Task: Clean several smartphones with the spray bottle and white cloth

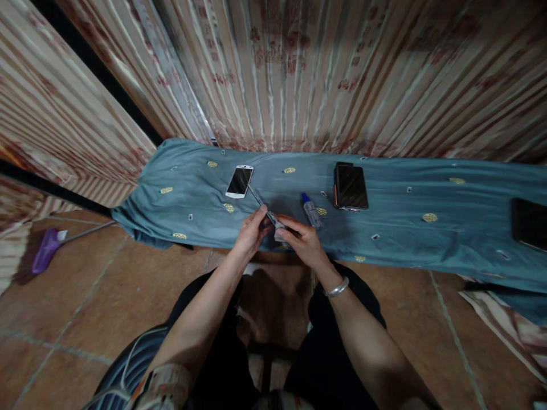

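My left hand (251,230) is closed around a thin metal tool (257,196), long and narrow like tweezers, its far tip pointing at the white phone. Close beside it, my right hand (302,238) pinches a small pale grey piece, perhaps cloth or paper (280,232), against the tool's near end. Fingers partly cover that meeting point. Beyond my left hand, the white phone (239,181) lies flat with a dark screen. A small clear bottle with a blue cap (311,212) lies just past my right hand.
A blue-green patterned cloth (393,239) covers the long narrow surface. On it rest a dark phone-like device in a case (351,187) and another dark device (530,223) at the right edge. Curtains (277,74) hang behind. A purple broom head (45,250) is on the tiled floor.
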`<state>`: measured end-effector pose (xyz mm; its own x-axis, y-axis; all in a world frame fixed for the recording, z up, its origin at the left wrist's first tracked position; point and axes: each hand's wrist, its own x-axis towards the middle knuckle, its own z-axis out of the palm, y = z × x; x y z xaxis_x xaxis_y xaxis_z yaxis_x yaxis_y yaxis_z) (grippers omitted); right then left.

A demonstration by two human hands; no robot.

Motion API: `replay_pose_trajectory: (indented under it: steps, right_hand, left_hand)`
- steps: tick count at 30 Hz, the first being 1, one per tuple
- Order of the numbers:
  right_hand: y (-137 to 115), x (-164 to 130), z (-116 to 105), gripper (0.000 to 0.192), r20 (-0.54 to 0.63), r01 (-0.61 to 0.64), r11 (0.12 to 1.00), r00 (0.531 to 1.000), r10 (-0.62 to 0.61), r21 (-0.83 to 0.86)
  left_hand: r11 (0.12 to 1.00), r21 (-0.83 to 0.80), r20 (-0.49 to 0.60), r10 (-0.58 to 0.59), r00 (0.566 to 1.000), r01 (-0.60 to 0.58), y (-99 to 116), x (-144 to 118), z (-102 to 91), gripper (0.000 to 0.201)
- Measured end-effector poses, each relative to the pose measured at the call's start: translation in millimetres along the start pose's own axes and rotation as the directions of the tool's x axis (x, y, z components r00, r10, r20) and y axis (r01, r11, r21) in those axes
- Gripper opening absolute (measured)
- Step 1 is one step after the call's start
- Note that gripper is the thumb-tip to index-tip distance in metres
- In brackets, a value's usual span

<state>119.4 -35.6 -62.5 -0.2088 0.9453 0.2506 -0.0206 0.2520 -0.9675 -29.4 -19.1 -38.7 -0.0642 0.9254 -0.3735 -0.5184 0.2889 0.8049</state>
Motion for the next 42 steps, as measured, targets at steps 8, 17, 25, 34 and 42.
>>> replay_pose_trajectory:
  steps: [8,17,25,34,42]
  right_hand:
    - [4.2,-0.4,-1.8,0.034,-0.002,0.015,0.999,1.000,-0.015,-0.032]
    - [5.2,-0.9,-1.3,0.035,-0.018,0.003,0.999,1.000,-0.004,-0.042]
    - [8.8,-1.6,-1.0,0.031,-0.035,0.033,0.996,0.999,-0.036,-0.080]
    - [13.3,-0.7,0.5,0.034,-0.070,-0.054,0.999,0.996,0.054,-0.002]
    - [21.0,-0.8,6.5,0.040,-0.124,-0.147,0.988,0.981,0.151,0.043]
  left_hand:
    - [0.996,-0.051,0.007,-0.077,0.997,0.077,5.3,-0.4,0.1,0.039]
    - [0.989,-0.070,0.059,-0.129,0.990,0.133,9.0,2.6,-3.5,0.040]
    - [0.984,-0.120,0.039,-0.129,0.991,0.132,13.3,4.1,-6.2,0.033]
    - [0.986,-0.133,0.074,-0.090,0.993,0.099,18.4,-0.5,-1.2,0.027]
    - [0.987,-0.130,0.093,-0.081,0.992,0.093,11.7,-2.0,-0.6,0.027]
